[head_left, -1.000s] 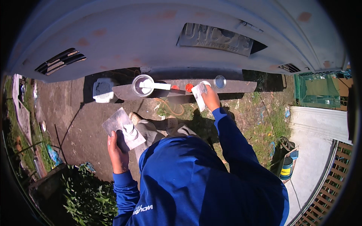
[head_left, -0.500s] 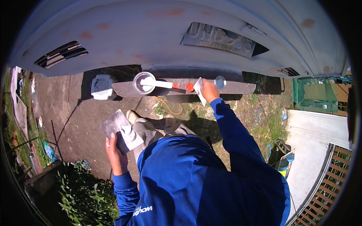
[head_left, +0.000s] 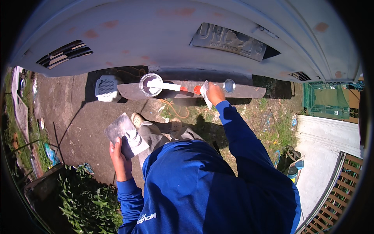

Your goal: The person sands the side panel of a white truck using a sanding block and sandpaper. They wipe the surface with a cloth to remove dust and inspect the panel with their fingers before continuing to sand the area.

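My left hand (head_left: 121, 158) grips the lower edge of a flat, smeared square board (head_left: 117, 130), thumb on top. A mound of white putty (head_left: 133, 138) lies on the board. Out ahead, over the bumper, my right hand (head_left: 215, 94) is closed on a pale, thin, flat spreader (head_left: 205, 94), its fingers partly hidden. Just left of the spreader is a small round red lid or tub (head_left: 197, 90). Another red piece (head_left: 183, 89) lies further left, by the end of a white-coated stick (head_left: 170, 87). That stick rests across an open can (head_left: 142, 86) with white paste inside.
Above the bumper (head_left: 132, 92) rises a grey vehicle body (head_left: 136, 43) with reddish patches and a bent number plate (head_left: 230, 41). A round metal lid (head_left: 229, 86) sits on the bumper's right part. A white perforated plastic stool (head_left: 106, 89) stands left. Leafy plants (head_left: 87, 199) grow lower left.
My right hand with the spreader has shifted slightly left, nearer the red lid or tub. My left hand keeps the board in about the same place.
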The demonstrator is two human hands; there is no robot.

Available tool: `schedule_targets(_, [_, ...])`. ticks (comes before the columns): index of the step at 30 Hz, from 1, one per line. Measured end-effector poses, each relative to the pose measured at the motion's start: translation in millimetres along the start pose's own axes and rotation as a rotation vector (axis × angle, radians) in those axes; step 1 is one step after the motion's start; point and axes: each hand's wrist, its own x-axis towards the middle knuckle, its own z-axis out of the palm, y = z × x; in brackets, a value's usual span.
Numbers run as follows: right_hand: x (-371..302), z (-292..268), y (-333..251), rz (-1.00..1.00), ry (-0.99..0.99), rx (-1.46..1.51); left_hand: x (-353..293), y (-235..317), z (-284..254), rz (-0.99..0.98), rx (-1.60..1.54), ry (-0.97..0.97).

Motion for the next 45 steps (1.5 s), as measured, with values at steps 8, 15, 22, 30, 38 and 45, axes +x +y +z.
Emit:
schedule_targets(8, [1, 8, 5, 0.010, -0.033, 0.046, 0, 3, 4, -0.008, 0.014, -0.002])
schedule_targets(15, [-3, 5, 1, 0.017, -0.045, 0.103, -1, 3, 6, -0.019, 0.014, 0.011])
schedule_targets(22, [-8, 17, 34, 0.039, -0.065, 0.486, 0, -3, 6, -0.038, 0.004, -0.007])
schedule_targets(30, [-31, -12, 68, 0.130, -0.152, 1.034, 11, -17, 34, -0.165, -0.005, -0.167])
schedule_targets(38, [-98, -164, 28, -0.084, -0.095, 0.917, 36, -57, 151, -0.216, 0.089, -0.448])
schedule_targets(45, [-177, -288, -33, -0.342, 0.009, 0.147, 22, -40, 223, -0.338, -0.149, -0.586])
